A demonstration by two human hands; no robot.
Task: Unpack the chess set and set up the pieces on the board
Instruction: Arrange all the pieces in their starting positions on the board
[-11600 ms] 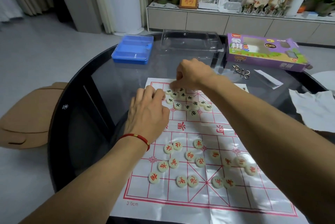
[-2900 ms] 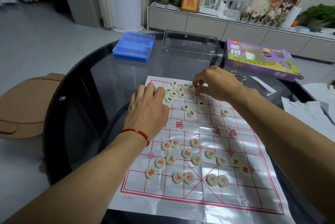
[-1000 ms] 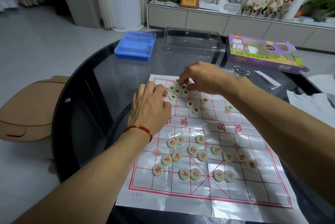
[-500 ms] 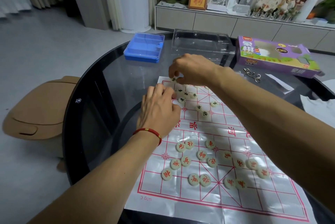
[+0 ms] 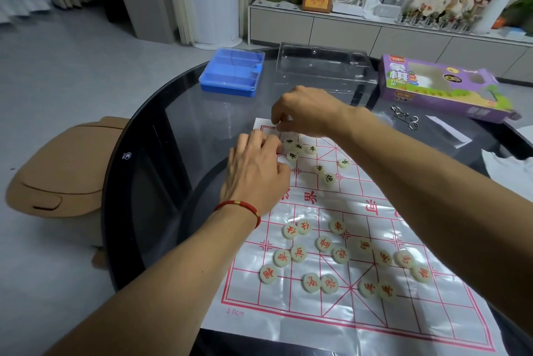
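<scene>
Head view: white plastic board sheet with red grid [image 5: 360, 324] lies on the round dark glass table [image 5: 161, 136]. Left hand [image 5: 255, 175] rests palm-down on the sheet's far left edge, fingers loosely curled, holding nothing visible. Right hand [image 5: 305, 110] hovers at the far left corner, fingertips pinched; any held piece hidden. Black-marked round pale pieces [image 5: 297, 146] cluster there; red-marked round pale pieces [image 5: 340, 254] are scattered along the near edge.

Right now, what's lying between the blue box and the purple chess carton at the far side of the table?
In the head view, a clear plastic tray sits between the blue box and the purple carton.
</scene>
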